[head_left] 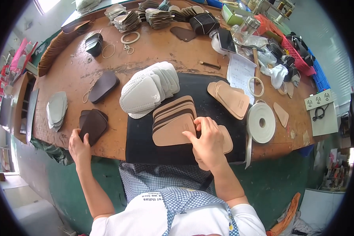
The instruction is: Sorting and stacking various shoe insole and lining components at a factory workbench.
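My left hand (80, 146) has its thumb and fingers closed on the near-left edge of a dark brown, leather-like piece (95, 125), which overlaps other dark pieces on the table. My right hand (208, 143) is curled at the right edge of a fanned stack of tan and dark brown pieces (173, 131), its thumb on the top tan piece. Part of another tan piece (227, 141) shows from under this hand; whether the hand holds it I cannot tell. Behind the stack lies a fanned pile of white pieces (149, 88) with dotted edges.
The stack lies on a black mat (141, 153). To its right are more tan pieces (230, 100) and a white tape roll (261, 122). A dark brown bundle (104, 87) and grey pieces (57, 111) lie left. A hammer (255, 57), phone (226, 40) and glass jar (247, 27) stand farther back.
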`<state>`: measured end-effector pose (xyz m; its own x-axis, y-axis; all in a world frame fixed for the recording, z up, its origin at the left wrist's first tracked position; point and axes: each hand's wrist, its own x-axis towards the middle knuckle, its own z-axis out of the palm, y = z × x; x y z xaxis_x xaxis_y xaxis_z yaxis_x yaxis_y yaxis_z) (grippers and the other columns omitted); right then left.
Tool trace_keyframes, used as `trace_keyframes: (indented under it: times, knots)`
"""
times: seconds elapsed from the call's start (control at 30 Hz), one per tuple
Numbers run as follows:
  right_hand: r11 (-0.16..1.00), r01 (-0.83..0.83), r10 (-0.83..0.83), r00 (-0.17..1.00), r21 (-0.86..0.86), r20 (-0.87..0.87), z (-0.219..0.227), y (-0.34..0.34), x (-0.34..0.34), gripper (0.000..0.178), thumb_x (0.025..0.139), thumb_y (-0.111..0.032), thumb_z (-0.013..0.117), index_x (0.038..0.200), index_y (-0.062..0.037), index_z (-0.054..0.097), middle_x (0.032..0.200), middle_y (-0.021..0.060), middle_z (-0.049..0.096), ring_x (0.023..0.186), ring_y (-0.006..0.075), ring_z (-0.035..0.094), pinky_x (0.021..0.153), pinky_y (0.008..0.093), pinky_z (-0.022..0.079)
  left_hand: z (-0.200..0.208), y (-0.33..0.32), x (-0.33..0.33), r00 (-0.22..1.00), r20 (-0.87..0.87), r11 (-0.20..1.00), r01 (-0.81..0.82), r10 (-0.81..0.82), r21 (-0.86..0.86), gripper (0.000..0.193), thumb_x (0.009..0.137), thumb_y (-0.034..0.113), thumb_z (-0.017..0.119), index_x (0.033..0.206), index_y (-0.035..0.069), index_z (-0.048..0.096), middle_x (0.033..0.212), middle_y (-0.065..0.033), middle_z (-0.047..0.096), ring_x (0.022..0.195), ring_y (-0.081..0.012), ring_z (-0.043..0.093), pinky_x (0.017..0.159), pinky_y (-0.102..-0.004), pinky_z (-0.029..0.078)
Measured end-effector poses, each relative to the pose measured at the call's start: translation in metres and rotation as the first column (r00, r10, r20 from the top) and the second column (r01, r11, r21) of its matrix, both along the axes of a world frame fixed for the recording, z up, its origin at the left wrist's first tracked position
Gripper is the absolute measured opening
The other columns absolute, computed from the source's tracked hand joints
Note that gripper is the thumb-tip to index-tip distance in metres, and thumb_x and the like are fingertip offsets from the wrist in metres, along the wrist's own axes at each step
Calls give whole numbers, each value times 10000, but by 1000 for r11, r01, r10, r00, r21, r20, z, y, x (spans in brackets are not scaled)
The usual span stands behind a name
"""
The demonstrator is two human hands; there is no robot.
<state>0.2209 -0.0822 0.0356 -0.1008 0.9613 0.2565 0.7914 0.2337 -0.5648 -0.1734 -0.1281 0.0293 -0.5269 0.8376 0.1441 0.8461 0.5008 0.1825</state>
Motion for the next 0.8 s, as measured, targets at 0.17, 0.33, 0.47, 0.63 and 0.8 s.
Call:
trace_keyframes:
  times: [0.17, 0.33, 0.47, 0.63, 0.8]
  knots:
    - [991, -63, 73, 994, 121, -85, -1, 1, -3, 313, 773, -65, 840, 979, -42, 606, 845, 61, 568, 790, 263, 576, 747, 395, 496, 12, 5, 53, 966, -176, 898, 242, -189, 368, 320, 891, 87, 741, 1184, 20, 634, 1103, -151, 679, 1022, -324, 650, 892, -435, 508]
    - [987, -98, 125, 968, 128, -219, -9, -9, 0, 251, 817, 21, 788, 985, -20, 607, 910, 82, 669, 762, 226, 623, 677, 347, 518, 33, 20, 158, 575, 402, 701, 568, -713, 431, 212, 871, -12, 712, 1078, 22, 678, 1048, -159, 678, 918, -311, 666, 790, -392, 543]
    - [992, -100, 123, 921, 81, -369, -10, -12, 12, 221, 849, 69, 749, 997, -2, 601, 966, 116, 729, 749, 210, 688, 658, 293, 548, 15, 26, 190, 639, 190, 661, 671, -745, 336, 341, 844, 57, 762, 1147, 17, 610, 1043, -134, 626, 924, -311, 631, 862, -402, 519]
    - [986, -163, 134, 875, -22, -465, -13, -6, 23, 232, 838, 93, 745, 988, -2, 596, 997, 123, 706, 756, 213, 686, 685, 307, 557, 7, 21, 175, 597, 499, 755, 622, -628, 205, 350, 786, 102, 838, 1017, 19, 590, 950, -110, 619, 845, -251, 614, 777, -358, 525]
    - [985, -159, 137, 957, -65, -256, 1, 3, 13, 307, 833, -4, 782, 1073, -10, 591, 1032, 100, 656, 841, 231, 660, 767, 336, 559, 2, 11, 170, 569, 567, 790, 544, -596, 284, 261, 809, 51, 801, 989, 8, 617, 877, -94, 622, 784, -228, 636, 749, -347, 546]
